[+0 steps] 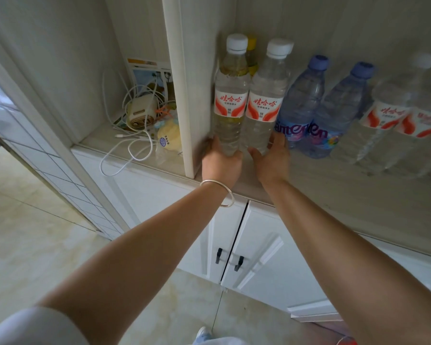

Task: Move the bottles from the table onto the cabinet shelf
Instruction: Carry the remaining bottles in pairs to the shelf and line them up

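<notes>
In the side compartment, white charger cables (125,155) are spilling over the edge, clear of the work. Right of the white divider panel (184,95), the left hand (219,163) is curling round the base of one white-capped water bottle (230,100), fingers wrapped behind it, and the right hand (271,158) is cupping the base of a second white-capped water bottle (264,105), more loosely, palm half spread. Both bottles are standing upright on the cabinet shelf (334,190), touching each other, the first pressing close to the divider. Gripping so low could let the tall bottles tip (a yellow-capped bottle (251,53) is standing just behind). Pushing rightward would risk knocking the blue-capped bottles (316,108) into the blurred red-label bottles (396,125) farther along.
</notes>
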